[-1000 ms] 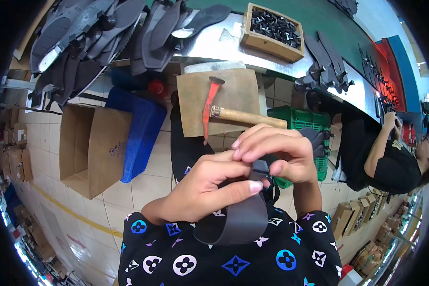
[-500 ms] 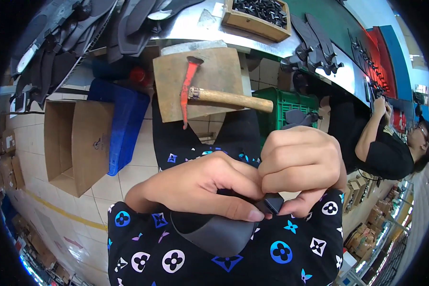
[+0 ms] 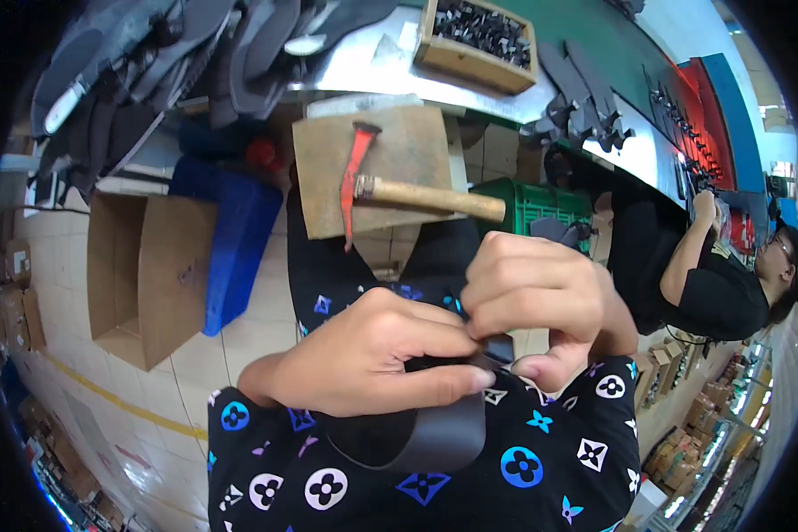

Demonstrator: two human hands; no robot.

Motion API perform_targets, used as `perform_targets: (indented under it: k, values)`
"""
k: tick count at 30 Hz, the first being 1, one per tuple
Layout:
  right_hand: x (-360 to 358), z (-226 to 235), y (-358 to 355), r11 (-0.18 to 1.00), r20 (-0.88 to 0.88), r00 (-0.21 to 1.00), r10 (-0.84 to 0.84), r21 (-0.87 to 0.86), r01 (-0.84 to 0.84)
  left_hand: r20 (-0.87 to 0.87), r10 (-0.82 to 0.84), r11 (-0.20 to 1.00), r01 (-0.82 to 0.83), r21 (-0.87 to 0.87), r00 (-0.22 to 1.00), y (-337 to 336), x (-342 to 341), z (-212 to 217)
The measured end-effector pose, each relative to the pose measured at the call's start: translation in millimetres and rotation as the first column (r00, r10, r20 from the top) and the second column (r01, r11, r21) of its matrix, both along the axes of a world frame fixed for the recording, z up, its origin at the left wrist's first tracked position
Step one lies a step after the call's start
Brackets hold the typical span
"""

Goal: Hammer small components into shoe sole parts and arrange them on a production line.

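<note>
My left hand [image 3: 368, 359] and my right hand [image 3: 541, 297] meet over my lap and both pinch a dark grey shoe sole [image 3: 426, 434]. The sole curves down below the fingers, over black trousers with a blue and white flower pattern. A small black strap piece [image 3: 496, 350] shows between my right thumb and fingers at the sole's upper end. Ahead of my hands a hammer [image 3: 390, 186] with a red head and a wooden handle lies on a square wooden block [image 3: 399, 142].
A pile of dark soles [image 3: 195, 53] and a wooden box of black parts [image 3: 479, 35] sit on the bench. An open cardboard box [image 3: 142, 275] and a blue bin [image 3: 230, 239] stand on the floor at left, a green crate [image 3: 541, 204] beyond the hammer. A person in black [image 3: 692, 266] works at right.
My hands with the sole have come closer and lower in the picture, nearer my lap. The right fingers have closed more tightly over the sole's end.
</note>
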State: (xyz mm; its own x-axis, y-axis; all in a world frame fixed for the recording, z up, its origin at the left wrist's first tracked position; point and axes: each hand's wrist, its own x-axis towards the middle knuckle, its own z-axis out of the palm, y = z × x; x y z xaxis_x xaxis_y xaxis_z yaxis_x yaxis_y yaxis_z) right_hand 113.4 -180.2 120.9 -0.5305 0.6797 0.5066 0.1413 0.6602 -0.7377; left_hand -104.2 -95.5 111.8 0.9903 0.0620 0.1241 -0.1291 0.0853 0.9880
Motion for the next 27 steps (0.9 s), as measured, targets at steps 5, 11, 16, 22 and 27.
perform_targets:
  k: [5, 11, 16, 22, 27]
  values:
    - [-5, -5, -27, 0.898, 0.149, 0.899, -0.413, -0.096, 0.428, -0.055, 0.210, 0.946, -0.189, 0.264, 0.976, -1, 18, -6]
    - [1, -29, -59, 0.759, -0.032, 0.780, -0.625, -0.262, 0.597, -0.064, 0.262, 0.912, -0.226, 0.341, 0.963, -1, 47, -23]
    - [43, -53, -76, 0.444, -0.012, 0.444, -0.896, -0.031, 0.895, -0.271, 0.255, 0.928, -0.314, -0.200, 0.928, -9, 73, -31]
    - [143, -70, -54, 0.327, 0.245, 0.310, -0.919, 0.030, 0.945, -0.348, 0.313, 0.950, -0.300, 0.091, 0.884, 52, 82, -40]
    - [316, -100, -25, -0.234, 0.365, -0.464, -0.807, 0.524, 0.819, -0.123, 0.705, 0.705, -0.675, 0.217, 0.698, 175, 71, -14]
